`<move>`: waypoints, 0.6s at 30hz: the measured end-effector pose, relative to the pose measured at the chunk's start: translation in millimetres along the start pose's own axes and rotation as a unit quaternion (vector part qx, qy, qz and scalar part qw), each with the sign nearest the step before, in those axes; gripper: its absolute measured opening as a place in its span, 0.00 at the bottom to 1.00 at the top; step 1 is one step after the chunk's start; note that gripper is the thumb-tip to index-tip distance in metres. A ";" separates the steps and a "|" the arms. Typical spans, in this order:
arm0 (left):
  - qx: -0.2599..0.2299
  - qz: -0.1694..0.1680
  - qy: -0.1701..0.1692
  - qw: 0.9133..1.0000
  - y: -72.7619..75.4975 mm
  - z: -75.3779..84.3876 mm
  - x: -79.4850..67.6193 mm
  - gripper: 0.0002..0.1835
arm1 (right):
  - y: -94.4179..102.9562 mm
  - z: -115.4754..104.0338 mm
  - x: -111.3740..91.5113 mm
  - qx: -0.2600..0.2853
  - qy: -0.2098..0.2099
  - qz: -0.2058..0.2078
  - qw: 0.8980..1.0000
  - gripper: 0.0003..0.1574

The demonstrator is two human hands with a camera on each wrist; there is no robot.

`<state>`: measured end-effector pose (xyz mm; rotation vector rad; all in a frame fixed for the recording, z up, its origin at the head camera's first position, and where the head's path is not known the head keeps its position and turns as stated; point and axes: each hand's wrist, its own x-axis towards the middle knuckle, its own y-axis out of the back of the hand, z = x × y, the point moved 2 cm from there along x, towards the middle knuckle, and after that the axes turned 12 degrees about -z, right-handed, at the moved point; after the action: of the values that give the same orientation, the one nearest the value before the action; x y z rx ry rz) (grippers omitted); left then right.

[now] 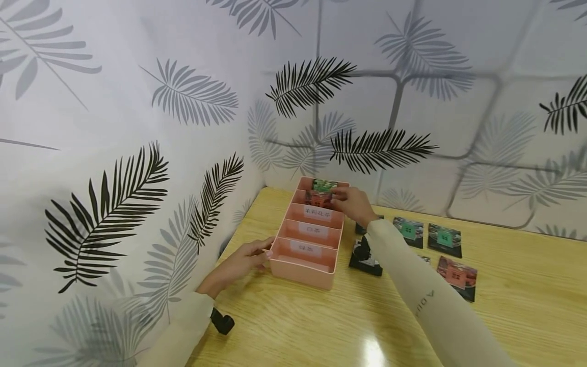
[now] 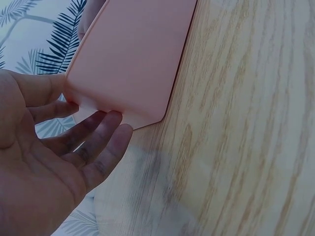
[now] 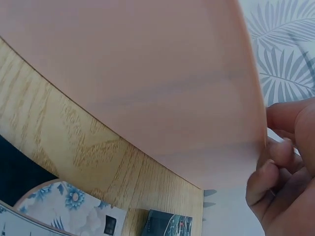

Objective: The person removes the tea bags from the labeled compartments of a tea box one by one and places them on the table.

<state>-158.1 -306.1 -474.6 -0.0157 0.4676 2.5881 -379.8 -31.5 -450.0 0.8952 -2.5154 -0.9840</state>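
A long pink divided box (image 1: 302, 276) stands on the table, with white labels in several compartments. My left hand (image 1: 245, 262) holds its near left corner; in the left wrist view the fingertips (image 2: 118, 135) press on the pink wall. Over the far end, my right hand (image 1: 354, 204) pinches the right edge of a red-labelled tea packet (image 1: 315, 200), which stands in the second compartment from the back. Behind that is a green tea packet (image 1: 324, 185) in the farthest compartment. In the right wrist view the box wall (image 3: 147, 73) hides the packet, and the fingers curl at the rim.
Right of the box, several dark packets lie flat on the wooden table (image 1: 321, 331): two green-labelled packets (image 1: 408, 232) (image 1: 445, 239), a red-labelled packet (image 1: 458, 275) and a black-and-white packet (image 1: 365, 262). My right forearm partly covers others. A leaf-patterned curtain (image 1: 206, 127) borders the table behind and left.
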 end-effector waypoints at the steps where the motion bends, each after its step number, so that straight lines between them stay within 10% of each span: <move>1: 0.001 0.001 0.001 1.000 -0.2 0.2 0.2 0.32 | 0.0 -0.4 0.6 -0.007 0.001 0.001 1.000 0.24; 18: 0.001 0.005 0.001 1.000 0.3 -0.9 -0.7 0.32 | -4.7 -0.5 3.8 -0.033 -0.016 0.027 0.999 0.11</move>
<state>-157.7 -307.0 -475.3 -0.0157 0.4718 2.5979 -380.4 -36.8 -452.8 0.7942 -2.5030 -1.0656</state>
